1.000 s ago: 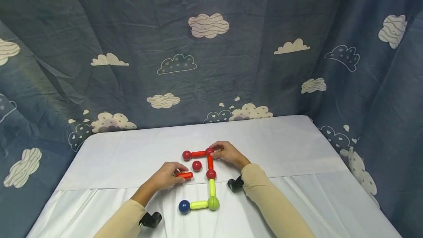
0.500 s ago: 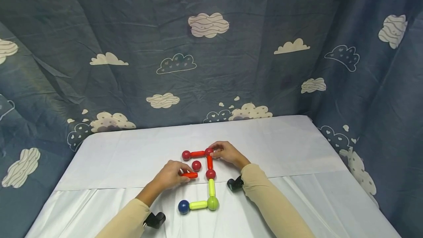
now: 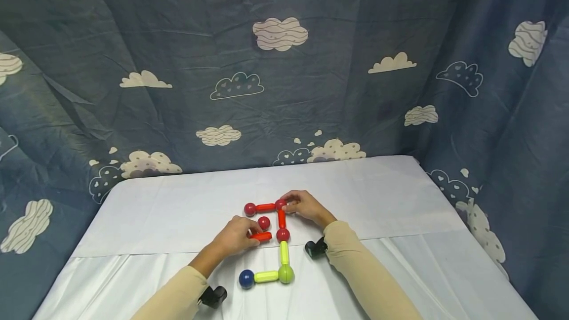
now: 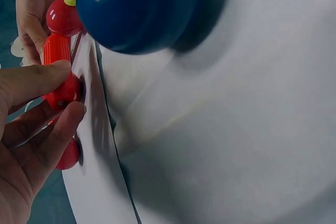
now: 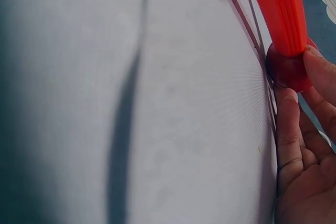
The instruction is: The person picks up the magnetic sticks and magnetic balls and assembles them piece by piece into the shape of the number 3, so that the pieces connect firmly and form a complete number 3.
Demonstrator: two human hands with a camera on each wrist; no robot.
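My left hand (image 3: 237,236) pinches a loose red magnetic rod (image 3: 262,236) between thumb and fingers; its free end points toward the red ball (image 3: 282,235) in the middle of the chain, apart from it in the head view. With thumb and fingers, my right hand (image 3: 306,207) holds the red corner ball (image 5: 289,69) at the chain's far end. From that corner, one red rod (image 3: 265,207) runs left to another red ball (image 3: 250,209), and a second red rod (image 3: 282,219) runs down to the middle ball. A single red ball (image 3: 264,222) lies loose inside the bend.
Nearer me, the chain continues with a yellow-green rod (image 3: 284,253), a green ball (image 3: 286,274), another yellow-green rod (image 3: 266,276) and a blue ball (image 3: 246,279). All lie on a white-covered table (image 3: 378,186). A dark cloud-print curtain (image 3: 178,53) hangs behind.
My left hand has moved right with the red rod, bringing it closer to the middle red ball. The right hand stays on the corner ball.
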